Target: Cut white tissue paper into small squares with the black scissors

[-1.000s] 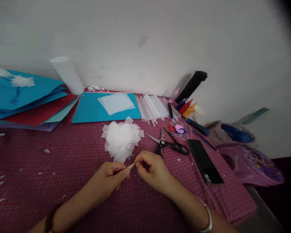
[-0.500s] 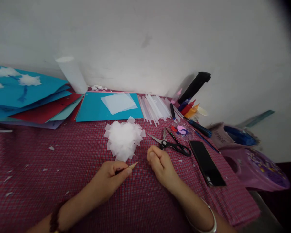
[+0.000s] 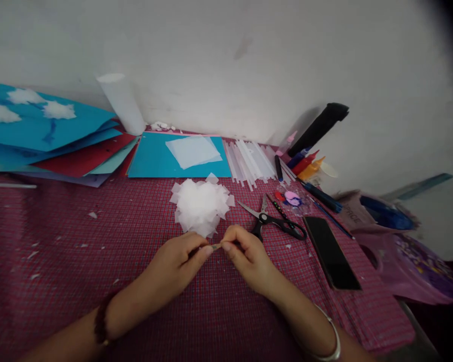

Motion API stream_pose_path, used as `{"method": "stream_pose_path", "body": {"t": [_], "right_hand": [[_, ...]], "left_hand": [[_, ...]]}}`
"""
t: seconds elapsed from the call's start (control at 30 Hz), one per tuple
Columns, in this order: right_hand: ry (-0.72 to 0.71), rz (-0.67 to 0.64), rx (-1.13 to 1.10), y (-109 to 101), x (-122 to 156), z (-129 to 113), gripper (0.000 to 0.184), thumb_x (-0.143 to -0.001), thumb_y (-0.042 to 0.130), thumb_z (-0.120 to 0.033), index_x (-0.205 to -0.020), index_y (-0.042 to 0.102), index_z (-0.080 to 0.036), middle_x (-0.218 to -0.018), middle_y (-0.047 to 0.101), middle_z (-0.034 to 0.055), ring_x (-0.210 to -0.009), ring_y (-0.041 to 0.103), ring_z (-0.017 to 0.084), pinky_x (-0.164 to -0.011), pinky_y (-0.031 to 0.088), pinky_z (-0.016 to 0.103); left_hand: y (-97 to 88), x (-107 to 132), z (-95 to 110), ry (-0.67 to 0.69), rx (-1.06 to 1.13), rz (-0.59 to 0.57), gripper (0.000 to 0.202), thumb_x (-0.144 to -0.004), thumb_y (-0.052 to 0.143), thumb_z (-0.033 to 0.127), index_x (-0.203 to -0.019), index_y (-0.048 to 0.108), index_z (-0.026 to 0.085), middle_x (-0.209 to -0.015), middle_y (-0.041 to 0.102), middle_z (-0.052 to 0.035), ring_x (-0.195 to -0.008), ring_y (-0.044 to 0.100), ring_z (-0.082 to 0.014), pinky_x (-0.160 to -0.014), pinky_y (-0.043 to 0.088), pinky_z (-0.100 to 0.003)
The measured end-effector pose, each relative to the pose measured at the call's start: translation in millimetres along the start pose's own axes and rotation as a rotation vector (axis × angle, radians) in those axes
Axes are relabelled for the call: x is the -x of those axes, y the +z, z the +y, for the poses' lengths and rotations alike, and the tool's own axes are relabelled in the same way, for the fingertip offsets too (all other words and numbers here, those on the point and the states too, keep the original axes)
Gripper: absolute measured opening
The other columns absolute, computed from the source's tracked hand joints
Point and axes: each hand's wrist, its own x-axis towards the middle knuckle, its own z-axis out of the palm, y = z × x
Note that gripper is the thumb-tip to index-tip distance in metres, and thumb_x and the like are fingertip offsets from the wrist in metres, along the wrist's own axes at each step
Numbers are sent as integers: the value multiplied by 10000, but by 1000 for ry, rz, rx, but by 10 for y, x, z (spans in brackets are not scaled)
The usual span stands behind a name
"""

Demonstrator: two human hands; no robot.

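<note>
My left hand and my right hand meet over the red checked cloth. Both pinch a small thin pale stick, pointed like a pencil tip, between their fingertips. The left hand grips its rear part, the right hand closes on its tip. Just beyond the hands lies a heap of white tissue paper squares. Black scissors lie open to the right of the heap.
A black phone lies right of the scissors. Blue card with white sheets, white strips, stacked coloured cards and a white paper roll line the wall. Paint bottles, pens and purple bags sit at right.
My right hand, which had drawn back as a fist, has returned to the stick's tip and pinched it. The view has shifted slightly.
</note>
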Motion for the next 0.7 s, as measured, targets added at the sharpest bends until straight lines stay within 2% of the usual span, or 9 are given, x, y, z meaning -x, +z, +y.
{"method": "stream_pose_path", "body": {"t": [0.1, 0.2, 0.3, 0.47, 0.6, 0.7], "right_hand": [[50, 25, -28, 3, 3, 15, 187, -901, 477, -265, -720, 458, -219, -641, 421, -43, -594, 398, 137, -555, 314, 260], [85, 48, -41, 21, -1, 12, 233, -905, 465, -294, -687, 427, -224, -603, 387, -55, -566, 376, 132, -538, 294, 258], [93, 58, -14, 48, -13, 14, 280, -905, 461, -299, -645, 389, -224, -597, 374, -54, -561, 354, 129, -531, 263, 262], [131, 24, -77, 64, -33, 69, 405, -941, 399, -414, -591, 295, -237, -550, 296, -69, -499, 295, 113, -476, 248, 250], [144, -31, -127, 33, -37, 62, 466, -971, 281, -498, -606, 384, -227, -517, 316, -70, -454, 307, 109, -443, 263, 243], [112, -73, -110, 25, -31, 26, 444, -937, 375, -533, -630, 424, -215, -567, 348, -60, -509, 333, 114, -479, 278, 241]], "left_hand": [[1, 25, -11, 100, -141, 6, 334, -945, 395, 262, -645, 520, 180, -682, 535, 3, -642, 510, -129, -603, 396, -241], [15, 107, 8, 242, -520, 69, 227, -897, 415, 130, -811, 621, 176, -755, 597, -34, -682, 546, -169, -641, 438, -289], [30, 181, 37, 309, -770, 115, 281, -844, 419, 49, -991, 633, 157, -809, 645, -65, -667, 578, -200, -613, 471, -328], [26, 202, 57, 334, -817, 128, 369, -859, 386, 47, -1165, 573, 136, -883, 669, -85, -709, 622, -212, -610, 516, -337], [25, 201, 73, 354, -825, 167, 362, -876, 385, 65, -1180, 569, 127, -879, 672, -91, -703, 625, -219, -603, 518, -347], [34, 181, 92, 307, -764, 165, 341, -894, 402, 101, -1183, 577, 141, -856, 663, -83, -713, 616, -221, -619, 503, -346]]}}
